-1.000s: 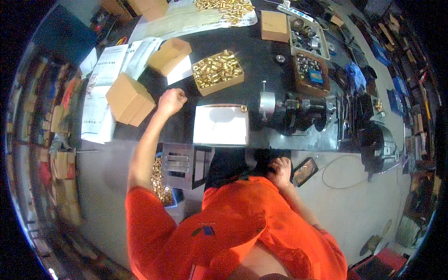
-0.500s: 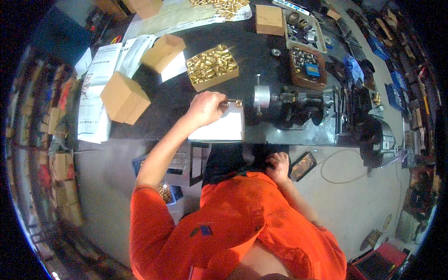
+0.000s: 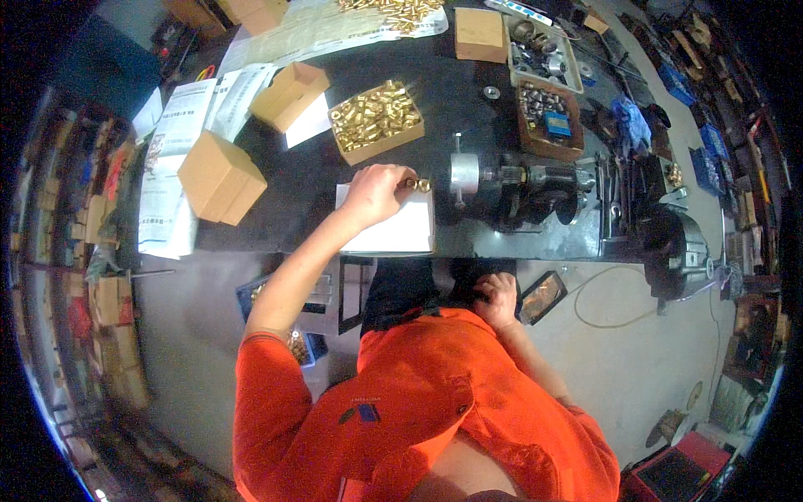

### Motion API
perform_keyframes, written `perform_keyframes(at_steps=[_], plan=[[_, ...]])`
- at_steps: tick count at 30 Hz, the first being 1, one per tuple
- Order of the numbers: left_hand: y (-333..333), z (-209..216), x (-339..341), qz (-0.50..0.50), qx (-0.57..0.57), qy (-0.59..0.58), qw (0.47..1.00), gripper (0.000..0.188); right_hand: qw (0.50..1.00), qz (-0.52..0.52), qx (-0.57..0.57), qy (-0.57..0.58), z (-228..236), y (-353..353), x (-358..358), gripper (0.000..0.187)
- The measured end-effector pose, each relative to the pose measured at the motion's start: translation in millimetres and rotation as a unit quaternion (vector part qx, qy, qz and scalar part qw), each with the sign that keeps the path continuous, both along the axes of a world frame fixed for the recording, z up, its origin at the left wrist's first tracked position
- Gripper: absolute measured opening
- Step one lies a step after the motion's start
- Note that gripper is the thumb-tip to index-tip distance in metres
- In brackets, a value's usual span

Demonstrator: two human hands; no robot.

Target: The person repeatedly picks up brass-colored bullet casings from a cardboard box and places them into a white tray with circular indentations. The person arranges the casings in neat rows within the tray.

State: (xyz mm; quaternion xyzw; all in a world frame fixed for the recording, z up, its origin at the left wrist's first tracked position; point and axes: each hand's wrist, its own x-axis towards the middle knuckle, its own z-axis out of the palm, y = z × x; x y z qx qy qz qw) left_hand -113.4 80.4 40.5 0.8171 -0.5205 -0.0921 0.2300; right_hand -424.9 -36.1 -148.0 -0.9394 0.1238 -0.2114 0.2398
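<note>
On the near edge of the dark bench, my left hand [image 3: 378,194] reaches over a white flat-topped box or sheet [image 3: 391,233]. Its thumb and fingers pinch at a small brass fitting [image 3: 422,185] at the white surface's far right corner; the fingers partly hide it. Just beyond stands an open cardboard box [image 3: 381,149] full of similar brass fittings [image 3: 376,115]. My right hand [image 3: 499,298] rests low by my lap, below the bench edge, fingers curled against the dark trousers. Whatever may be inside those fingers is hidden.
Right of the white surface sits a metal fixture with a round collar [image 3: 465,174]. Cardboard boxes [image 3: 222,180] and printed sheets [image 3: 171,180] lie to the left. Loose brass pieces [image 3: 410,15] cover paper at the back. A parts tray [image 3: 548,146] and wrenches [image 3: 616,197] are right.
My left hand has shifted slightly right, so its fingertips now meet the brass fitting at the corner of the white surface. My right hand stays in place.
</note>
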Motion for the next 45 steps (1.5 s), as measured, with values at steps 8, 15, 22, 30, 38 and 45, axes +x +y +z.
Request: perform_keyframes(at_steps=[8, 15, 22, 30, 38, 45], plan=[[-1, -7, 1, -0.018, -0.027, -0.016, 0.999, 0.022, 1.000, 0.001, -0.003, -0.001, 7, 1, 2, 0.025], [-1, -5, 3, -0.036, -0.015, -0.007, 0.999, 0.024, 1.000, 0.007, 0.006, 0.016, -3, 0, -1, 0.029], [2, -7, 7, -0.066, -0.027, -0.027, 0.997, 0.024, 1.000, 0.008, 0.007, 0.007, 0, -1, 1, 0.029], [3, -7, 4, -0.059, -0.054, -0.024, 0.997, 0.024, 1.000, 0.006, 0.007, 0.007, -3, 0, 0, 0.028], [4, -10, 5, -0.057, -0.028, -0.035, 0.997, 0.024, 1.000, 0.000, 0.010, 0.003, -2, 1, 1, 0.026], [2, -8, 5, -0.074, -0.020, -0.040, 0.996, 0.024, 1.000, 0.003, 0.006, -0.001, -2, 0, 1, 0.025]])
